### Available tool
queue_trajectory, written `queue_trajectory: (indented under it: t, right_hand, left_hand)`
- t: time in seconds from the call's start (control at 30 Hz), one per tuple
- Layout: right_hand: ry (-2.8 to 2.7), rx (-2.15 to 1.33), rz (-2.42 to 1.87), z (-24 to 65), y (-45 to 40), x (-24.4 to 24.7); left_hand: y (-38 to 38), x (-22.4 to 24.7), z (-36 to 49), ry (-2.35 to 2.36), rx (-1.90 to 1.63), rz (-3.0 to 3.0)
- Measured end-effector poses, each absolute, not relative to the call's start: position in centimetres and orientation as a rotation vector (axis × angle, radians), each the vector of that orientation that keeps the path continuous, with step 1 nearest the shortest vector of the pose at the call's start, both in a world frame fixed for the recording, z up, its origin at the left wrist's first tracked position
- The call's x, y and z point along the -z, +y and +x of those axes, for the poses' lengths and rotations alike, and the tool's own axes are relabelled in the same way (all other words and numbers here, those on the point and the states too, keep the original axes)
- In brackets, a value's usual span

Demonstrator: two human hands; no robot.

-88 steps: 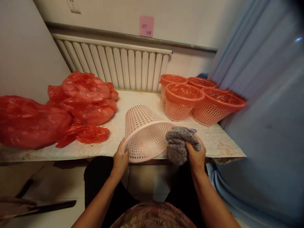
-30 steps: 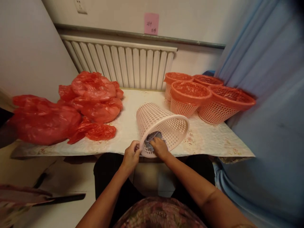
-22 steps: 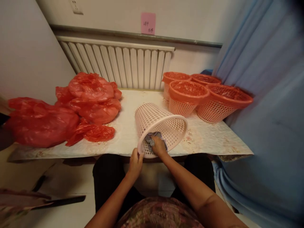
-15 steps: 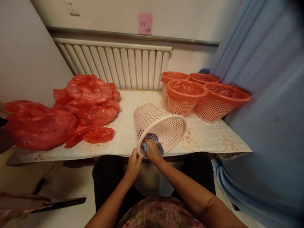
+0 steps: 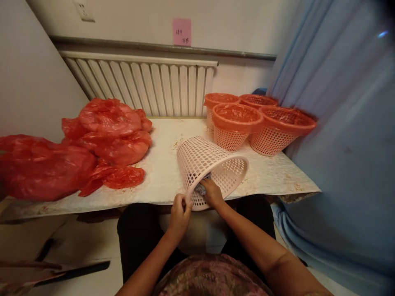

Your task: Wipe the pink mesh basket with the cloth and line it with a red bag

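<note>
A pale pink perforated plastic wastebasket lies on its side at the table's front edge, its mouth turned toward me and to the right. My left hand grips its rim at the lower left, fingers closed. Inside the mouth, my right hand is closed on a grey cloth and presses it against the inner wall. Part of the cloth and the fingertips are hidden by the rim and the hand.
Several wastebaskets lined with red bags stand at the back right. Bulging red plastic bags lie on the left of the cloth-covered table. A blue curtain hangs along the right. Behind the table is a radiator.
My right hand has pushed the cloth deeper into the wastebasket. The basket has shifted a little to the right and turned slightly, with my left hand still at its rim.
</note>
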State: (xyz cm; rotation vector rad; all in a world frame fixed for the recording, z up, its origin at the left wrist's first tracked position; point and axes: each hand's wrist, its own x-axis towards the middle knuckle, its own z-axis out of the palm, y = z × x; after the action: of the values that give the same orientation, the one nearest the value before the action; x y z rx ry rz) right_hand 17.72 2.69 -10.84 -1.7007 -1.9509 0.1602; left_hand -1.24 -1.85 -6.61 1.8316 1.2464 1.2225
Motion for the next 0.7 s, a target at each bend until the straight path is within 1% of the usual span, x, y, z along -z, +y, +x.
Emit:
queue_trajectory:
  t: [0.1,0.2,0.33,0.5,0.6,0.7]
  right_hand:
    - [-1.849,-0.197,-1.700,15.8,3.2,10.7]
    - [-1.841,-0.228,-1.633,13.4,3.1,10.3]
    - [-1.960,-0.200,-1.511,13.1,1.8,10.1]
    - [-2.273,-0.025,-1.543,18.2,1.1,10.2]
    - [-2.252,0.114,-1.684,21.2,2.3,9.0]
    - [-2.103,0.171,-1.784,22.7,4.5,6.6]
  left_hand:
    - [-2.4,9.9,-1.2,1.262,-1.084,1.709]
    - [-2.4,10.8,-1.5,1.202,-1.055,1.718]
    - [-1.6,8.1,-2.5,1.217,-1.106,1.845]
    - [-1.1,3.0,-2.9,1.219,-1.103,2.055]
    - [-1.2,1.0,-2.0,1.135,-1.040,2.074]
    - [-0.9,-0.3,-1.0,1.074,-0.992,2.050]
